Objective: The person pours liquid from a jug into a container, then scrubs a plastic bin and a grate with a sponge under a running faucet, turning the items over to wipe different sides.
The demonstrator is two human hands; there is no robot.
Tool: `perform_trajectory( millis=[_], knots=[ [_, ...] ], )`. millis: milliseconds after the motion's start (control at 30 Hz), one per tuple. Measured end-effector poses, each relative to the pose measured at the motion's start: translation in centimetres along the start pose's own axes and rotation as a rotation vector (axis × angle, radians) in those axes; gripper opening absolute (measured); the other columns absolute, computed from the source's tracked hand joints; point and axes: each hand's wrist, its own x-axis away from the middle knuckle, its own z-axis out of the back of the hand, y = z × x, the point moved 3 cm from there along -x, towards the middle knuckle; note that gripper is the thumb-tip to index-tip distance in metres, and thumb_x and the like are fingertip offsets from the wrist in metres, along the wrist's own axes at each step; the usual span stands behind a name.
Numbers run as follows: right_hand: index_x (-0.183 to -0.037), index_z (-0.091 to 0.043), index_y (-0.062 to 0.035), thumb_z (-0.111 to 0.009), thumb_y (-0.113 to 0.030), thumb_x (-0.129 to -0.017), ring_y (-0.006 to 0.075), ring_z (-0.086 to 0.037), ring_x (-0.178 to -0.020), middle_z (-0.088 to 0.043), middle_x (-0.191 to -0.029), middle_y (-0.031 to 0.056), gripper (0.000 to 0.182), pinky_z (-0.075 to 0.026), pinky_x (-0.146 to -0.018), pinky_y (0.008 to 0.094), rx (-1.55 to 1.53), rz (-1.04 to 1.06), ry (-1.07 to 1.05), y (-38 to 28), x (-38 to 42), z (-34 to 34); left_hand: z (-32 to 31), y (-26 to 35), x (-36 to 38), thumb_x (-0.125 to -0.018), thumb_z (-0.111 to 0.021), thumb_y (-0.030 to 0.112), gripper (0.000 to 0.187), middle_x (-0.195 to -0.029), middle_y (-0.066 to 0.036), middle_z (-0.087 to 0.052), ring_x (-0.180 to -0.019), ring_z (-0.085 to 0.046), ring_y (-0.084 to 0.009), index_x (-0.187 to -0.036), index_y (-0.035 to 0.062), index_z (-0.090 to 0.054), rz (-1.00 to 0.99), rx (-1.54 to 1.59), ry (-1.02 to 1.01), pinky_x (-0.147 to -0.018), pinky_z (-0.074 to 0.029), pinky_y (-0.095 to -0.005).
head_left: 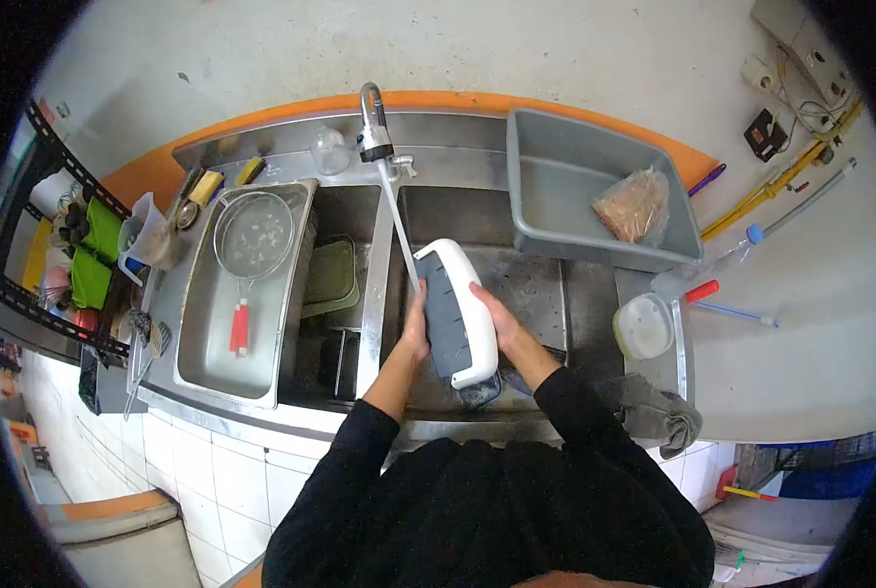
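Over the right basin of the steel sink, both hands grip a white-and-grey plastic piece (469, 314) with a curved white shell and a dark grey ridged face. I cannot make out its exact kind. My left hand (416, 321) closes on the grey edge, its fingertips partly hidden. On the white shell, my right hand (497, 318) presses from the other side. A stream of water (399, 220) falls from the tap (373, 142) and reaches the piece near my left fingers. Below it, a dark item (481, 392) lies in the basin.
On the left, a steel pan (193, 333) holds a round strainer (253, 235) with red handles. A green container (332, 274) sits in the left basin. A grey tub (555, 176) with a bagged brown item (634, 208) stands back right; a grey cloth (653, 407) hangs at the right edge.
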Motion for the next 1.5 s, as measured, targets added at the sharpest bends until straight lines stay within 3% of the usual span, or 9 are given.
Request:
perform_trajectory(
  millis=[200, 367, 567, 667, 900, 1100, 1200, 1433, 1500],
  knots=[
    [-0.096, -0.051, -0.0061, -0.063, -0.032, -0.077, 0.0147, -0.054, -0.065, -0.058, -0.079, 0.0062, 0.034, -0.046, -0.059, 0.0283, 0.683, 0.581, 0.9, -2.8, 1.3, 1.2, 1.1, 0.4, 0.7, -0.077, -0.044, 0.063, 0.077, -0.116, -0.015, -0.049, -0.101, -0.051, -0.0262, -0.12, -0.0004, -0.043, 0.022, 0.169, 0.209, -0.087, -0.041, -0.0369],
    [-0.112, -0.048, -0.0084, -0.054, -0.02, -0.083, 0.0254, -0.05, -0.103, -0.052, -0.109, 0.0129, 0.032, -0.038, -0.089, 0.0374, 1.335, 1.161, 0.249, -2.6, 0.2, -5.2, -1.2, 0.9, 2.0, -0.078, -0.044, 0.061, 0.073, -0.104, -0.014, -0.055, -0.091, -0.055, -0.0222, -0.112, -0.0027, -0.05, -0.074, -0.008, 0.398, -0.08, -0.043, -0.0349],
    [-0.126, -0.039, -0.0109, -0.04, -0.024, -0.089, 0.0315, -0.029, -0.124, -0.029, -0.136, 0.0093, 0.04, -0.021, -0.101, 0.0485, 1.467, 0.907, 0.595, -2.5, -2.3, -3.4, -1.0, -0.1, 2.4, -0.085, -0.038, 0.053, 0.06, -0.074, -0.011, -0.057, -0.069, -0.047, -0.0157, -0.085, -0.0021, -0.062, -0.172, -0.521, 0.505, -0.064, -0.04, -0.0323],
    [-0.128, -0.037, -0.0116, -0.039, -0.023, -0.09, 0.0289, -0.028, -0.125, -0.032, -0.134, 0.0096, 0.04, -0.022, -0.101, 0.0448, 1.545, 0.923, 0.138, 2.1, 0.1, -4.3, -0.1, -0.6, 0.7, -0.089, -0.035, 0.048, 0.057, -0.075, -0.012, -0.059, -0.07, -0.052, -0.0164, -0.085, -0.0016, -0.063, -0.487, -0.004, 0.297, -0.065, -0.043, -0.0306],
    [-0.115, -0.052, -0.009, -0.044, -0.013, -0.087, 0.0289, -0.042, -0.113, -0.044, -0.124, 0.0136, 0.03, -0.032, -0.094, 0.0402, 1.502, 0.937, -0.192, 4.3, 4.7, 0.7, 0.5, 1.0, 0.1, -0.08, -0.034, 0.064, 0.081, -0.098, -0.017, -0.057, -0.086, -0.056, -0.024, -0.104, -0.0113, -0.052, -0.146, -0.038, 0.572, -0.079, -0.042, -0.0348],
    [-0.099, -0.054, -0.0035, -0.047, -0.022, -0.087, 0.023, -0.055, -0.066, -0.058, -0.084, 0.0091, 0.023, -0.046, -0.066, 0.0302, 0.672, 0.273, 0.394, 4.7, 0.8, 4.8, 0.9, -2.0, -1.6, -0.074, -0.06, 0.05, 0.063, -0.101, -0.012, -0.057, -0.093, -0.054, -0.0257, -0.116, 0.0047, -0.048, -0.07, -0.418, 0.352, -0.081, -0.041, -0.0356],
    [-0.091, -0.057, -0.0021, -0.061, -0.044, -0.073, 0.0264, -0.059, -0.064, -0.061, -0.082, 0.0137, 0.046, -0.046, -0.059, 0.0378, 1.12, 0.165, 0.612, 2.6, 1.0, 10.1, 3.8, -3.0, -3.3, -0.069, -0.066, 0.041, 0.058, -0.1, -0.021, -0.057, -0.094, -0.056, -0.0305, -0.109, 0.0019, -0.051, -0.165, -1.219, 0.394, -0.077, -0.045, -0.0395],
    [-0.097, -0.059, -0.0001, -0.077, -0.047, -0.052, 0.0331, -0.057, -0.088, -0.057, -0.101, 0.0191, 0.067, -0.046, -0.076, 0.0385, 1.75, -0.561, 0.543, 6.5, 3.7, 23.3, 2.5, -3.0, 0.1, -0.068, -0.065, 0.031, 0.036, -0.085, -0.019, -0.062, -0.085, -0.06, -0.0327, -0.086, 0.0004, -0.062, 0.042, -1.574, 0.433, -0.073, -0.048, -0.0404],
    [-0.11, -0.051, -0.0006, -0.077, -0.046, -0.053, 0.0349, -0.052, -0.099, -0.051, -0.113, 0.0217, 0.078, -0.043, -0.083, 0.04, 1.903, -0.228, 0.608, 9.9, 4.5, 26.7, 4.4, -4.8, -0.5, -0.067, -0.065, 0.03, 0.035, -0.085, -0.02, -0.062, -0.084, -0.06, -0.0329, -0.086, 0.0005, -0.062, 0.055, -1.547, 0.447, -0.071, -0.049, -0.0389]
  ],
)
